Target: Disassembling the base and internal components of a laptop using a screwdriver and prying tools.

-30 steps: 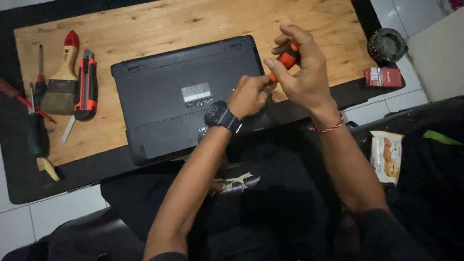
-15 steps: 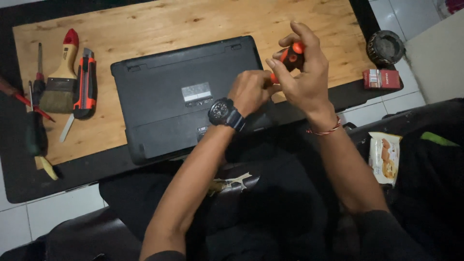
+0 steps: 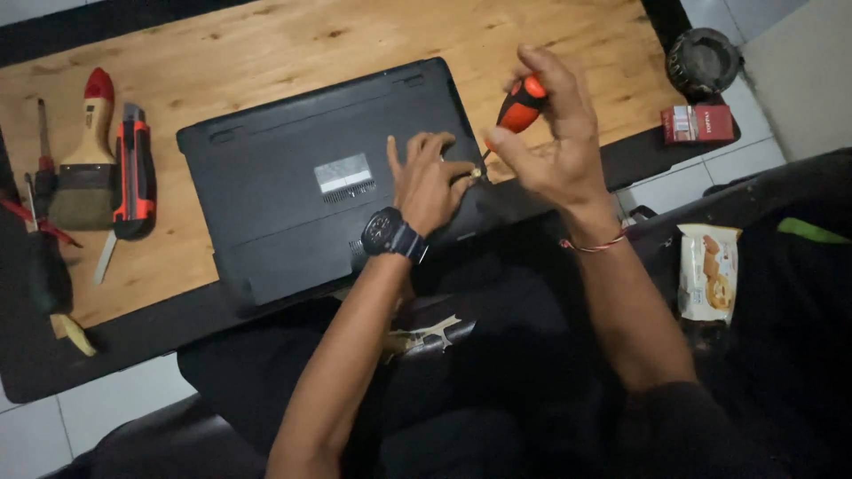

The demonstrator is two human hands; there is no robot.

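Wooden tabletop (image 3: 293, 44) carries an upturned black laptop (image 3: 302, 177). Left hand (image 3: 426, 177) lies flat and spread on its near right corner, while right hand (image 3: 555, 133) grips an orange-handled screwdriver (image 3: 519, 105), slanting down-left toward that corner.

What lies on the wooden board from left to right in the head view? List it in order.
Paintbrush → red and black utility knife → upturned black laptop → left hand flat on the laptop → right hand holding the orange-handled screwdriver → small red box.
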